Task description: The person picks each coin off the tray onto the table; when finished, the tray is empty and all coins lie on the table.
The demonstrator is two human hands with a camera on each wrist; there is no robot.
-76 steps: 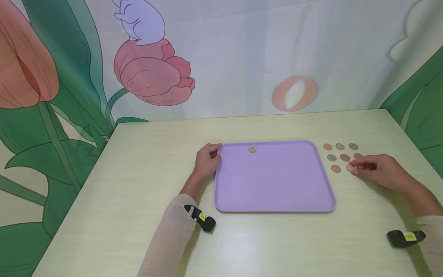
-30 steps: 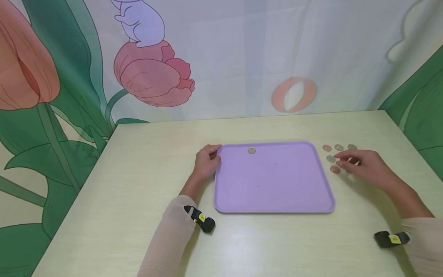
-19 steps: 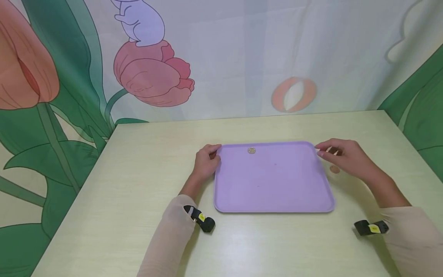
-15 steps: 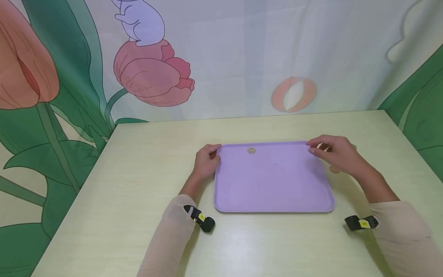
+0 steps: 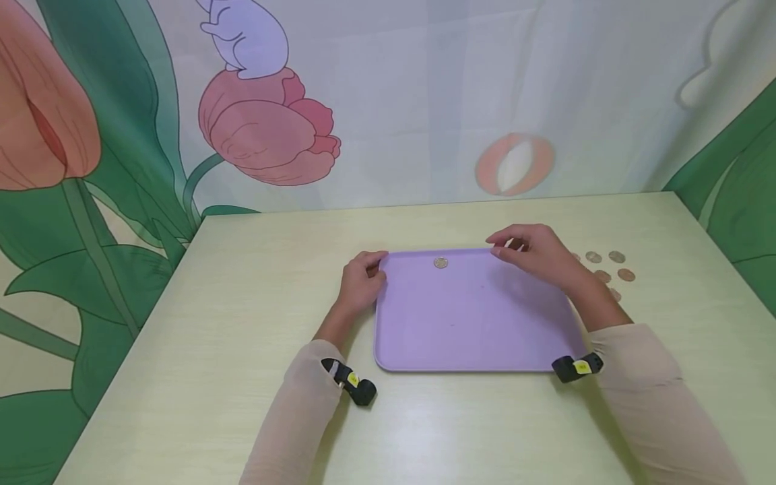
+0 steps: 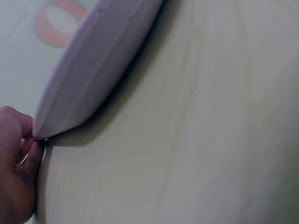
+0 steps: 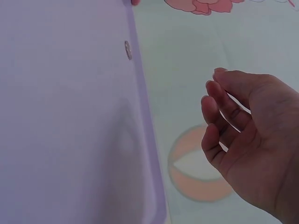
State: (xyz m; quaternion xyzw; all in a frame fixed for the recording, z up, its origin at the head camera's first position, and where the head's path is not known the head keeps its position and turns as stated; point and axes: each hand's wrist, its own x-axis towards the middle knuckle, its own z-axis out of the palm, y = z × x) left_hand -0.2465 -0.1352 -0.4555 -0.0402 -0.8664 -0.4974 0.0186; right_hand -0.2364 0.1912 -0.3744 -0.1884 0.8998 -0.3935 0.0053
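Coin, small and silvery, flat on the purple tray, close to the tray's far rim, just above frame centre in the head view; in the right-wrist view near the top of the frame, hard against the rim.

Right hand above the tray's far edge, to the right of that coin in the frame and near it, not touching. Fingers curled toward the thumb as in a pinch; fingertips bent inward in the wrist view, thumb hidden. Contents of the pinch not discernible, so grip state impossible to tell. Of the two hands, about equally near the coin, each to one side of it.

Left hand at the tray's far-left corner, left of centre, pinching the rim; same pinch at the lower left of the left-wrist view, with the tray edge slanting up from it.

Loose coins, coppery and silvery, on the pale table beyond the tray's right side, well apart from the coin on the tray, partly behind the right forearm.

Tulip-printed backdrop across the upper frame.
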